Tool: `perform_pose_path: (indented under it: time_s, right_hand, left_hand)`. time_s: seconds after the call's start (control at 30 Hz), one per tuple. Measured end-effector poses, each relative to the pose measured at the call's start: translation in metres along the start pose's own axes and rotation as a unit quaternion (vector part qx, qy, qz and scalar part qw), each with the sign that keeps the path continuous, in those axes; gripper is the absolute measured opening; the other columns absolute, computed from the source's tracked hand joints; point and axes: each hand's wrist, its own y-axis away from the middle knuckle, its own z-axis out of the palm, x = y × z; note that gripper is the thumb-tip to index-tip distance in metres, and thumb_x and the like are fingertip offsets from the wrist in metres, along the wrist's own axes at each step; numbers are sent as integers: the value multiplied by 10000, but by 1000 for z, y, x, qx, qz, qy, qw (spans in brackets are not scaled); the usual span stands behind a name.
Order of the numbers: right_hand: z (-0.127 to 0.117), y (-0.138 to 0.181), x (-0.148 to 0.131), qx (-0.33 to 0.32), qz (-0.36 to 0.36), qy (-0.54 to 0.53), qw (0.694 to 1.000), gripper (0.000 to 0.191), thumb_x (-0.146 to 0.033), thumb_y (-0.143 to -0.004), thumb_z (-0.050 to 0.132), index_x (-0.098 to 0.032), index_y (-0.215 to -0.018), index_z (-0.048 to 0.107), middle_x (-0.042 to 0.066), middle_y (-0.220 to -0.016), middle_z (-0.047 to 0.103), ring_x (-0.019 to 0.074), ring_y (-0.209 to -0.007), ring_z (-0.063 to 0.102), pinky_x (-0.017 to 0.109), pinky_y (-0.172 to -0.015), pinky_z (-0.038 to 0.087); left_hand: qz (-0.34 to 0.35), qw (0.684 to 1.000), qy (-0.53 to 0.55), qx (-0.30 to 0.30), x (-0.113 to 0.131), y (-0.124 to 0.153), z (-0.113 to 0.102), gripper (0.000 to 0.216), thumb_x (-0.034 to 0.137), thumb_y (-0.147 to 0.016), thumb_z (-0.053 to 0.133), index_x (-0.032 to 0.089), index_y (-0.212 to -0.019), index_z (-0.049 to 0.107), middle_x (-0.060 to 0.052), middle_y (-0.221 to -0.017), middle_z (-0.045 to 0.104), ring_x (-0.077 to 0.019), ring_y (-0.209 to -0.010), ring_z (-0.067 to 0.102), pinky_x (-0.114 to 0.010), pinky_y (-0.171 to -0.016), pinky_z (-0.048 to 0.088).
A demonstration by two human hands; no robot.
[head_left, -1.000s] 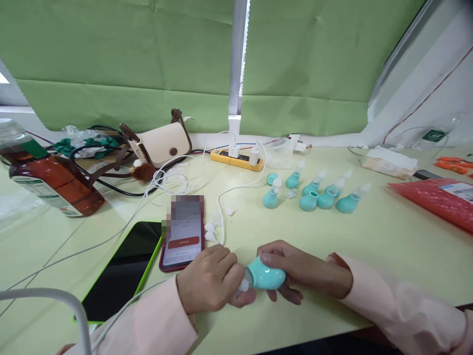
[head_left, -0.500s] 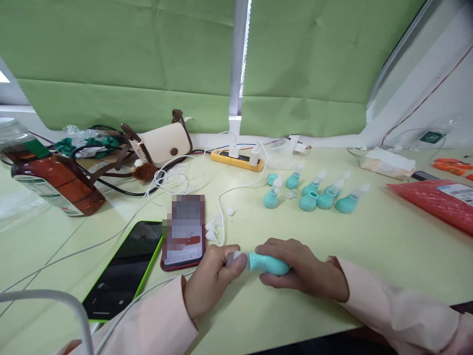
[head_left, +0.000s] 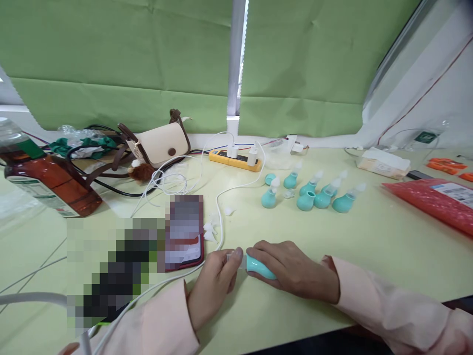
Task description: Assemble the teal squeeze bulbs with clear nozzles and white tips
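In the head view, my right hand (head_left: pixel 295 268) is wrapped round a teal squeeze bulb (head_left: pixel 260 267) lying sideways, its neck end towards the left. My left hand (head_left: pixel 212 283) pinches a clear plastic nozzle (head_left: pixel 242 262) between thumb and fingers. The nozzle meets the bulb's neck; whether it is seated inside is hidden by my fingers. Beyond my hands stand several teal nasal aspirators (head_left: pixel 269 198) with clear nozzles. Among them an open bulb (head_left: pixel 305 201) has no nozzle on it. Several small white tips (head_left: pixel 210 236) lie near my left hand.
A phone in a red case (head_left: pixel 184 231) and a blurred-out phone (head_left: pixel 120 276) lie at left. White cables (head_left: pixel 220 217) run past them. Behind are a tilted brown bottle (head_left: pixel 55 185), a cream handbag (head_left: pixel 160 143) and a yellow power strip (head_left: pixel 218 159). A red bubble mailer (head_left: pixel 424 199) is at right.
My right hand has closed further over the bulb and shifted slightly left, covering more of it. The nozzle in my left hand now meets the bulb's neck, with less gap between my hands.
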Motion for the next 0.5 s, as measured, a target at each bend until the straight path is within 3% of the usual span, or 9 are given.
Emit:
perform_pose_path:
  time_s: [0.1, 0.17, 0.3, 0.37, 0.43, 0.5]
  right_hand:
    - [0, -1, -7, -8, 72, -118, 990, 238, -304, -850, 403, -147, -1022, 451, 42, -819, 594, 141, -727, 581, 235, -542, 412]
    - [0, -2, -11, -19, 132, -216, 967, 225, -298, -816, 465, -175, -1005, 463, 26, -853, 594, 130, -758, 570, 237, -616, 425]
    - [-3, -8, -17, -24, 253, -404, 879, 223, -307, -737, 564, -185, -917, 516, 9, -835, 594, 119, -743, 541, 235, -672, 421]
    - [-6, -12, -18, -52, 331, -507, 794, 234, -350, -716, 576, -175, -861, 520, -5, -735, 565, 86, -592, 497, 202, -539, 407]
    - [-10, -17, -17, -111, 384, -622, 673, 256, -396, -719, 560, -173, -823, 493, -28, -649, 505, 34, -423, 366, 160, -372, 291]
    - [-13, -20, -15, -167, 388, -727, 541, 260, -416, -741, 530, -178, -814, 453, -40, -631, 457, 0, -366, 225, 138, -318, 150]
  left_hand:
    - [46, 998, -38, -9, 0, 2, -2, 412, 435, -825, 309, 189, -495, 297, 68, -443, 272, -79, -428, 252, -232, -441, 225]
    - [69, 995, -73, -7, -1, 3, -3, 397, 425, -831, 310, 188, -513, 294, 66, -463, 263, -82, -442, 242, -232, -442, 208]
    - [112, 984, -136, 9, -2, 3, -7, 367, 385, -835, 329, 186, -530, 281, 68, -482, 222, -84, -457, 222, -229, -443, 190]
    - [133, 980, -151, 9, -2, 1, -10, 348, 362, -832, 350, 188, -539, 279, 73, -481, 203, -81, -450, 209, -224, -437, 189]
    - [155, 975, -156, -3, -2, -1, -13, 319, 332, -826, 372, 190, -552, 291, 78, -473, 202, -79, -438, 204, -219, -429, 190]
    - [173, 973, -154, -14, -1, -3, -15, 311, 318, -821, 377, 193, -553, 283, 80, -468, 200, -77, -428, 202, -217, -421, 188]
